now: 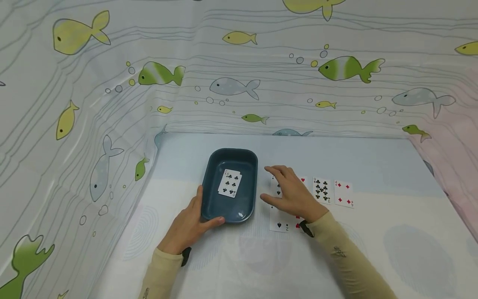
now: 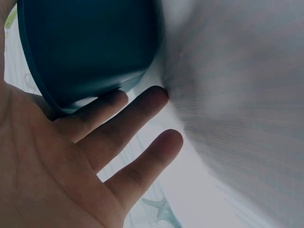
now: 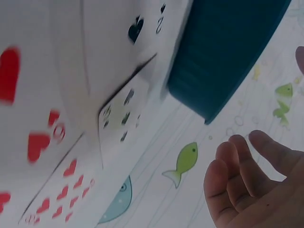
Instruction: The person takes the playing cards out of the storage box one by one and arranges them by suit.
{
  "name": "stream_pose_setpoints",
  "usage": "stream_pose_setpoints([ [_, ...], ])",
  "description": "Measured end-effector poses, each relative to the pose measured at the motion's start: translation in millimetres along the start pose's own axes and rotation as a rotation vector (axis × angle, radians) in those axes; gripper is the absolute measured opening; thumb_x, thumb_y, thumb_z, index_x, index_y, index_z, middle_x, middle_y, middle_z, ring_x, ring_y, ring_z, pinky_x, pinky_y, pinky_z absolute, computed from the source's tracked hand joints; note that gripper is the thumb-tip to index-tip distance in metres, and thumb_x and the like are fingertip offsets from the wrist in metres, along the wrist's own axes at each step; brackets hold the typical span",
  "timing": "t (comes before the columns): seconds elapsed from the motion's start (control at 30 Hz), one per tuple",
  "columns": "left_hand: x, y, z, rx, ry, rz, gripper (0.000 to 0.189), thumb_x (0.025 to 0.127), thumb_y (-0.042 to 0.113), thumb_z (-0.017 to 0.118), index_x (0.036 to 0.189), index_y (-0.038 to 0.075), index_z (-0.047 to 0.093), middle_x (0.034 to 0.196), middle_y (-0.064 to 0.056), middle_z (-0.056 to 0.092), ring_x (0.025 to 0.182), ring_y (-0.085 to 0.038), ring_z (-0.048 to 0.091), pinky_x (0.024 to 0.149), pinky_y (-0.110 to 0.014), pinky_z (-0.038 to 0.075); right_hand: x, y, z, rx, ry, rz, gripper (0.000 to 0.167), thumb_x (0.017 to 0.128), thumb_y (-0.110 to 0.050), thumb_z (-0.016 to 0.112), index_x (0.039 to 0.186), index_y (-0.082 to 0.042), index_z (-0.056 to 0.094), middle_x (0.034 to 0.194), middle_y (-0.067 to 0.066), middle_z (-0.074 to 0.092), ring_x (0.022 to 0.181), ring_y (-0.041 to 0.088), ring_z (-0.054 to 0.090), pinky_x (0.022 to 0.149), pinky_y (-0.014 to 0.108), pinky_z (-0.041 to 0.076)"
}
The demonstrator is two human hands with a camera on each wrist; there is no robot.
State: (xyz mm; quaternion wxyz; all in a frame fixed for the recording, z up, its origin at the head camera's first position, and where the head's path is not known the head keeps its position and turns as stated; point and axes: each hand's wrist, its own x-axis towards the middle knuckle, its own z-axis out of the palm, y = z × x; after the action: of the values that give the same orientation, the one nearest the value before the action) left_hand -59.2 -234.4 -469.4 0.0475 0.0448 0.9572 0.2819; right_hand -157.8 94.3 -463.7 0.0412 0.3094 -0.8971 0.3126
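A dark blue rectangular tray [image 1: 248, 207] stands on the table with a small stack of playing cards [image 1: 229, 183] in it, a club card on top. My left hand [image 1: 188, 226] rests at its near left corner, thumb at the near rim. In the left wrist view, three spread, fairly straight fingers [image 2: 137, 173] lie by its outer wall. Empty, with its fingers loosely bent, my right hand [image 1: 293, 195] hovers right of the tray over face-up cards. Beneath it are a two of spades [image 1: 279, 225], another spade card [image 3: 126, 114] and heart cards [image 3: 66, 194], partly hidden.
Right of my right hand lie a nine of clubs [image 1: 322, 191] and a four of diamonds [image 1: 344, 194]. A pale patterned cloth [image 1: 261, 265] covers the table. Behind and to the left hangs a fish-print curtain [image 1: 179, 120]; pink cloth [image 1: 463, 137] hangs at the right.
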Motion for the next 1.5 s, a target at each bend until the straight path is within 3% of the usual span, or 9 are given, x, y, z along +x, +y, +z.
stream_pose_setpoints([
  [0.33,1.6,-1.0,1.0,-0.014,0.0,-0.002,0.125,0.081,0.078,0.064,0.163,0.008,0.002,0.162,-0.022,0.027,0.137,-0.041,0.046,0.104,-0.056,0.043,14.4,-18,23,-0.024,0.006,-0.066,0.077,0.088,-0.051,0.073,0.15,-0.012,0.048,0.144,0.006,0.049,0.124,0.023,0.045,0.104,0.043,0.043],
  [0.9,0.5,-2.4,3.7,-0.01,-0.001,-0.008,0.125,0.081,0.076,0.066,0.163,0.007,0.002,0.162,-0.022,0.027,0.138,-0.041,0.044,0.105,-0.057,0.043,43.6,-34,31,-0.056,-0.043,-0.17,0.075,0.09,-0.047,0.073,0.15,-0.01,0.047,0.145,0.009,0.05,0.13,0.025,0.048,0.111,0.045,0.038],
  [1.3,1.8,-2.1,1.8,-0.002,0.01,0.015,0.124,0.082,0.076,0.065,0.163,0.005,0.003,0.162,-0.023,0.028,0.138,-0.04,0.045,0.105,-0.055,0.043,76.4,-38,44,-0.131,-0.092,-0.152,0.08,0.088,-0.051,0.074,0.15,-0.008,0.047,0.142,0.011,0.053,0.128,0.025,0.05,0.11,0.041,0.041],
  [1.5,1.7,-2.0,0.6,-0.011,-0.003,0.015,0.123,0.083,0.076,0.064,0.163,0.006,0.002,0.163,-0.022,0.026,0.141,-0.039,0.042,0.106,-0.055,0.041,86.8,-36,57,-0.285,-0.135,-0.093,0.089,0.085,-0.065,0.07,0.151,-0.01,0.047,0.14,0.01,0.056,0.124,0.027,0.052,0.105,0.044,0.043],
])
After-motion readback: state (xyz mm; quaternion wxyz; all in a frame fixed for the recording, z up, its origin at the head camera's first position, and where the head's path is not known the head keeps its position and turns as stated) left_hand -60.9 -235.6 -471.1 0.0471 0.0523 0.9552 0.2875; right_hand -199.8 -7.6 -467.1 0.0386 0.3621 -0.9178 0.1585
